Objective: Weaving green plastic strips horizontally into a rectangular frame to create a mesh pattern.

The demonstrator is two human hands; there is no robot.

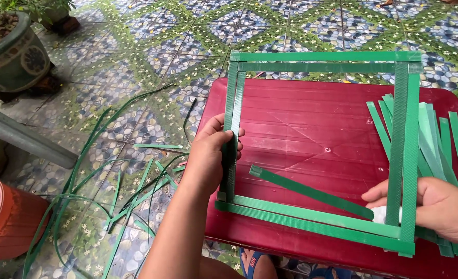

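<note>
A square frame of flat green plastic straps lies over a dark red plastic table. My left hand grips the frame's left side, thumb and fingers closed round the double strap. My right hand rests at the frame's lower right corner, holding a loose green strap that slants across the inside of the frame, with something white at my fingertips. A bundle of cut green strips lies under the frame's right side.
Long green straps and offcuts trail over the patterned tile floor at left. A glazed plant pot stands at upper left, a terracotta pot at lower left, with a grey pipe between.
</note>
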